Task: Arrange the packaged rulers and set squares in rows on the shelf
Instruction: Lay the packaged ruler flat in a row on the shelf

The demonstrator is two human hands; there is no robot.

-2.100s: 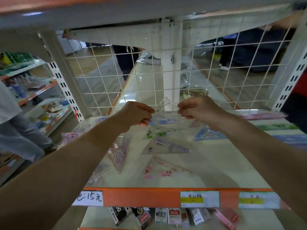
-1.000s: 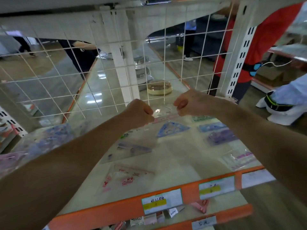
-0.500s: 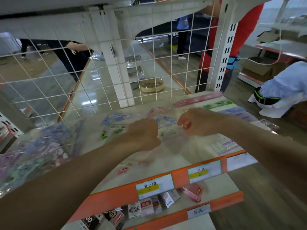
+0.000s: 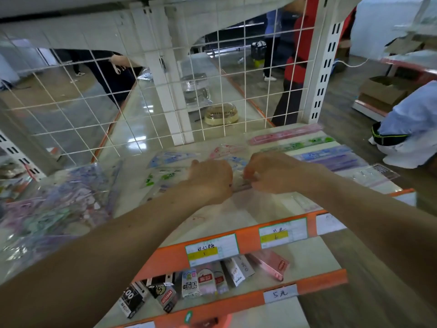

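My left hand and my right hand are close together over the middle of the cream shelf, fingers curled, both pinching one clear packaged set square low over the shelf. Behind them lie a blue set square, a green one and a pink one. Packaged rulers lie in rows at the back right: pink ruler, green ruler, purple rulers. A clear packet lies at the right edge.
A heap of loose packaged stationery fills the shelf's left side. A white wire grid backs the shelf. Orange price rail runs along the front; small boxes sit on the lower shelf. People stand behind and to the right.
Both hands have come from the back of the shelf toward the front and down, carrying the clear packaged set square. My view has turned to the right.
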